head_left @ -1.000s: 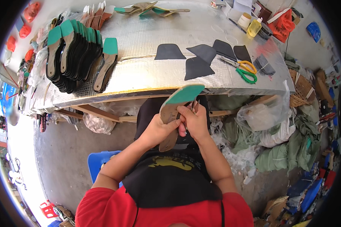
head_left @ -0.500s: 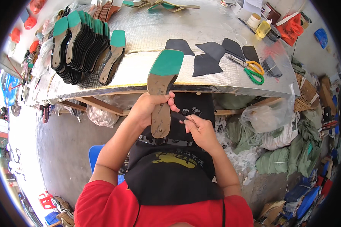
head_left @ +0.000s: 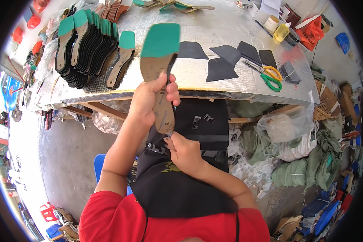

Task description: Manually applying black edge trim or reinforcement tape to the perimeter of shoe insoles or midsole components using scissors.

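Note:
Over the table's front edge, my left hand (head_left: 149,99) grips an insole (head_left: 154,66) around its narrow waist, thumb on the upper face. The insole is brown board with a green toe part, tilted with the toe pointing away from me and a black layer along its right side. At the heel end my right hand (head_left: 186,153) is closed in a pinch on the end of a narrow dark strip; most of the strip is hidden by the fingers. Left of the held insole, a similar insole (head_left: 121,64) leans alone beside a thick stack of insoles (head_left: 90,48).
Several black trapezoid pieces (head_left: 221,69) lie on the silvery table (head_left: 149,80). Scissors (head_left: 266,74) with yellow and green handles rest right of them. A yellow bottle (head_left: 281,31) and a jar (head_left: 271,23) stand farther back. Green sacks (head_left: 290,171) crowd the floor at right.
My left hand has moved the insole up and to the left, farther over the table. My right hand has shifted left and down, from the insole's right side to its heel end.

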